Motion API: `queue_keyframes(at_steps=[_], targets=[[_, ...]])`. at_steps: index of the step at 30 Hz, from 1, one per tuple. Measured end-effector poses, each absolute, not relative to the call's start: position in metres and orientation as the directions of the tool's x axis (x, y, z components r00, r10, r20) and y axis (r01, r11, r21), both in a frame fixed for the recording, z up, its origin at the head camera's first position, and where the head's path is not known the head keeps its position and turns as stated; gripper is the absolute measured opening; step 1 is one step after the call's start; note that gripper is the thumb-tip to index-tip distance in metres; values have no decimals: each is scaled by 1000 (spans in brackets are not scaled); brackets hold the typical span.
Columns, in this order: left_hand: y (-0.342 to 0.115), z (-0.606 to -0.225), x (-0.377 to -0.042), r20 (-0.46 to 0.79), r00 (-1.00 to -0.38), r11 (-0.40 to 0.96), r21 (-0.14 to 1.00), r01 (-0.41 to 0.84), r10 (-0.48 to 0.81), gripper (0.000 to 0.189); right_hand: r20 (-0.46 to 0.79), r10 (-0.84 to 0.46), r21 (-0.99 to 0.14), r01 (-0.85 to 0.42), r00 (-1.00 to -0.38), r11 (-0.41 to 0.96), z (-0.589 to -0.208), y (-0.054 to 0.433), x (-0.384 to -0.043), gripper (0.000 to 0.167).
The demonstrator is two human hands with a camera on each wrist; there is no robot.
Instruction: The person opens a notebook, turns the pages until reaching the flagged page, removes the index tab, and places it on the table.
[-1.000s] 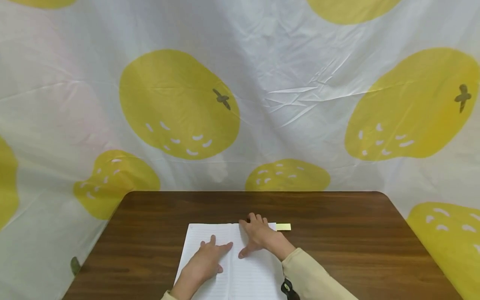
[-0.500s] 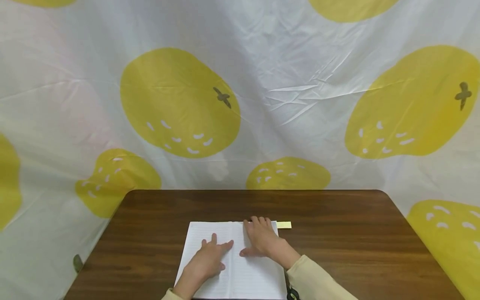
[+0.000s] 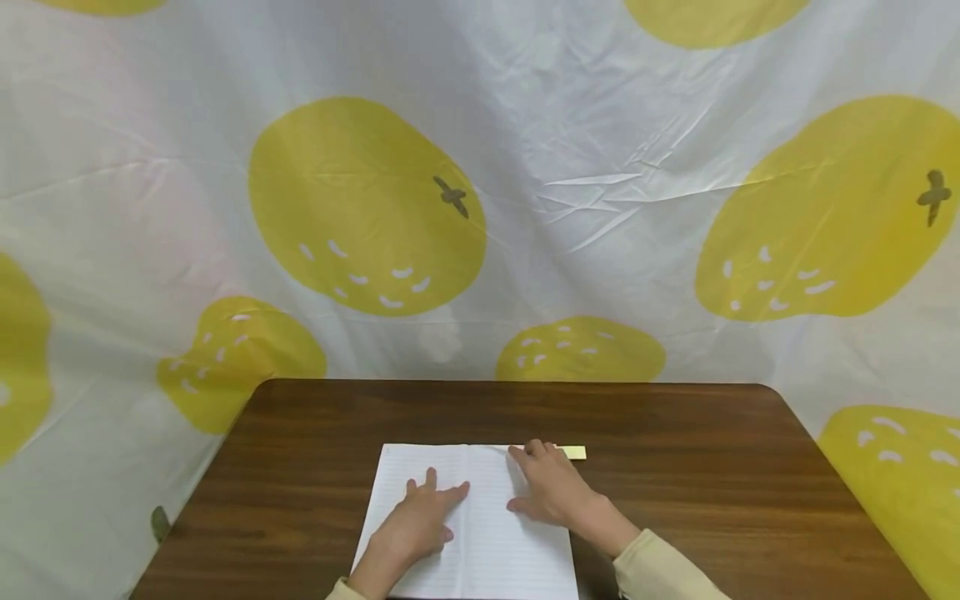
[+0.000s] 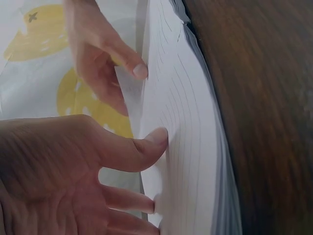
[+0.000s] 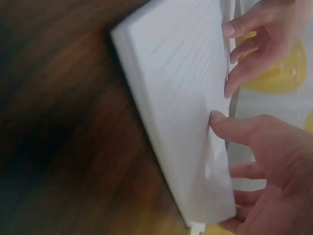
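Note:
An open notebook (image 3: 517,554) with lined white pages lies on the wooden table. My left hand (image 3: 416,512) rests on its left page, fingers spread and the index fingertip near the centre fold. At the top right corner, my right hand (image 3: 558,492) holds the edge of a page, thumb on the paper and fingers curled at the far edge. In the left wrist view a page corner (image 4: 128,90) stands slightly raised beside the right hand. A pale yellow sticky tab (image 3: 574,452) juts from the notebook's right side, partly covered by the right hand.
The brown wood-grain table (image 3: 675,425) reaches past the notebook on both sides and behind it. A white curtain (image 3: 585,250) printed with large yellow fruit hangs behind the table.
My right hand has slid rightward across the right page to its top corner, and its fingers have curled at the edge. The left hand has stayed on the left page.

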State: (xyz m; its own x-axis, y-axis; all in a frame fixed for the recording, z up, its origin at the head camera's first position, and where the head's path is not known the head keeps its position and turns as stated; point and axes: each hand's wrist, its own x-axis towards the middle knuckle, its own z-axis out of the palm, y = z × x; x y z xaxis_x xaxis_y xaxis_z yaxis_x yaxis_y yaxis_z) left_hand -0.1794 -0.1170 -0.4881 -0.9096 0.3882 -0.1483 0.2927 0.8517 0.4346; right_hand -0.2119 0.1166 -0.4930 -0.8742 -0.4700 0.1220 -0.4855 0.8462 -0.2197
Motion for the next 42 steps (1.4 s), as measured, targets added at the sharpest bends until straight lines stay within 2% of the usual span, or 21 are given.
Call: queue_keyframes(at_steps=[8,13,21,27,35,42], targets=[[-114,-489,-176,-122,-917,849,441,293,380,59,260,-428,-283,-492,-866,823,-504,139,-204,67],[-113,-490,-174,-92,-917,861,391,326,388,56,318,-401,-344,-498,-859,796,-510,150,-197,66],[-114,-492,-174,-59,-916,872,338,355,396,53,342,-395,-429,-516,-853,742,-514,158,-187,62],[-113,-491,-174,-44,-911,870,319,376,409,51,300,-372,-566,-478,-878,672,-511,163,-176,54],[-115,-491,-175,9,-893,854,285,435,451,32,210,-311,-684,-366,-927,631,-507,170,-160,45],[-115,-492,-170,-4,-894,858,282,429,448,39,79,-234,-859,-185,-969,477,-510,169,-159,37]])
